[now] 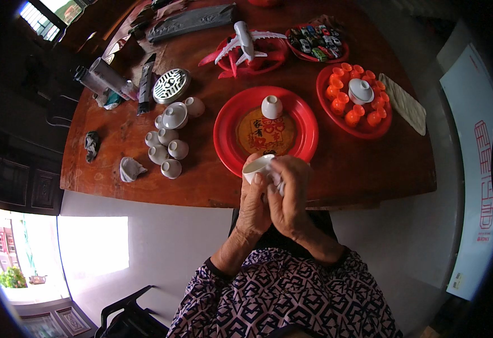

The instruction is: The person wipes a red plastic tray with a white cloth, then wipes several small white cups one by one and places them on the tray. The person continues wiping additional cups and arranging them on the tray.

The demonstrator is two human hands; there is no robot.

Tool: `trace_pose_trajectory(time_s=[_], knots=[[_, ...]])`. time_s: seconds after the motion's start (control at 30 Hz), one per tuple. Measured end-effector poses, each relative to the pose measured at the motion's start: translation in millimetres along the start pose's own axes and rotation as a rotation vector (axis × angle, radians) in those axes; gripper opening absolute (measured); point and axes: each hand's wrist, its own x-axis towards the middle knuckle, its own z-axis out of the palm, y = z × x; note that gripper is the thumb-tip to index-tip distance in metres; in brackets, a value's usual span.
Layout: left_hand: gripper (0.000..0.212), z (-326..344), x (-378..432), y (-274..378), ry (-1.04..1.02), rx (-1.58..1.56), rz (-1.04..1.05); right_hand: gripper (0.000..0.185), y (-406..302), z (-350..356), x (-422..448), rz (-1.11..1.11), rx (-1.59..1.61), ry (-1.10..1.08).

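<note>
My left hand [253,207] grips a small white porcelain cup [256,164], tilted with its mouth facing up. A pale cloth [277,179] is pinched in my right hand [291,196] and pressed against the cup's right side; the fingers look slightly blurred. Both hands are over the table's front edge. Just beyond them lies a round red tray [223,139] with a printed yellow centre. One white cup [272,107] stands upside down near the tray's far side. To the left, several upturned white cups [171,168] cluster by a lidded white bowl [174,115].
On the wooden table [204,181] are a crumpled cloth [131,169], a slotted metal disc [171,85], and a toy airplane [245,42] over a red basin. A red tray [358,132] of orange goblets [354,115], toy cars [318,42] and a folded cloth [403,103] lie right.
</note>
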Motion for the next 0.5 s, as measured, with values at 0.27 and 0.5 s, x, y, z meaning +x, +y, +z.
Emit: trace_pose_trajectory(time_s=[0.27,0.5], knots=[[0.072,14.0,-0.5,6.8,-0.12,-0.024,0.026,0.032,6.2,-3.7,-0.4,0.187,0.406,-0.004],[0.084,10.9,-6.7,14.0,-0.164,0.141,0.016,0.03,26.0,-31.6,19.0,0.533,0.54,0.046]])
